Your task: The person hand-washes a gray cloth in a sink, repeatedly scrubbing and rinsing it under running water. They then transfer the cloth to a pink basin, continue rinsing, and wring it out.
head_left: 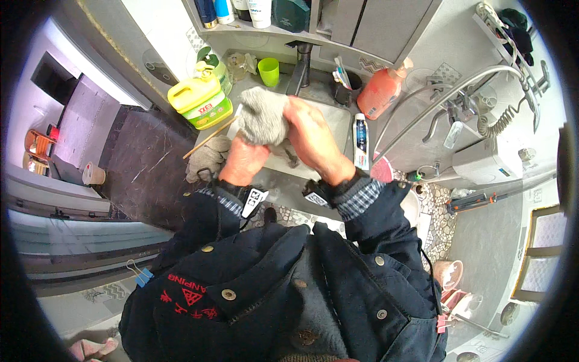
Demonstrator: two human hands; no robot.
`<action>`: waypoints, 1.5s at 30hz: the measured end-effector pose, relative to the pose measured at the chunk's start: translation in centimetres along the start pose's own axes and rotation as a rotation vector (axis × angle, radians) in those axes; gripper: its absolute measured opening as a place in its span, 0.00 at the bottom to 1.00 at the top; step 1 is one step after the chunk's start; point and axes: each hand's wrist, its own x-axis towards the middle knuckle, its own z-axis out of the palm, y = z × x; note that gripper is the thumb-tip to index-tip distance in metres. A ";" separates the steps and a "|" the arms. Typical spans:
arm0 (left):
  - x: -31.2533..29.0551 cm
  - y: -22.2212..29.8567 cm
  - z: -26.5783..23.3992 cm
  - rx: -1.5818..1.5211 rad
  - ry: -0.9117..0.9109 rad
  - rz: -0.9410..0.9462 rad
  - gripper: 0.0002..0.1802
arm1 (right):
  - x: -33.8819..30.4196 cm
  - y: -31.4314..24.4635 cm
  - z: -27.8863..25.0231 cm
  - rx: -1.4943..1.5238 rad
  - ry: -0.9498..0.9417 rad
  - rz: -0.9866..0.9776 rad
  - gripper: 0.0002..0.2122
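Note:
Above the sink (341,123), both hands are closed on a bunched grey cloth (263,111). My left hand (246,160) grips its lower end. My right hand (315,137) is wrapped against its right side, and the fingertips of both hands are partly hidden by the fabric. The cloth looks thick and textured; whether it is a glove, a sock or a rag I cannot tell. Another grey cloth heap (208,159) lies at the counter's left edge, beside a thin wooden stick (208,140).
A dark faucet (303,65) stands behind the basin, with a green cup (268,72) to its left. A yellow jug (201,101) is at the left. To the right are a toothbrush holder (346,92), an orange pump bottle (382,92) and a toothpaste tube (360,142).

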 end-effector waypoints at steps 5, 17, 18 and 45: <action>-2.6 3.7 -4.3 1.049 0.028 0.366 0.28 | -4.9 4.2 -5.6 -0.306 -0.033 0.238 0.11; -5.9 9.9 -8.8 1.997 0.120 0.721 0.27 | -9.7 5.5 -15.3 -1.559 0.251 0.178 0.11; -5.9 9.9 -8.8 1.687 0.153 0.577 0.27 | -9.5 5.4 -15.4 -1.574 0.288 0.148 0.11; -5.7 5.5 -12.0 -0.068 0.287 -0.001 0.25 | 12.6 20.1 -11.6 0.794 0.577 0.541 0.25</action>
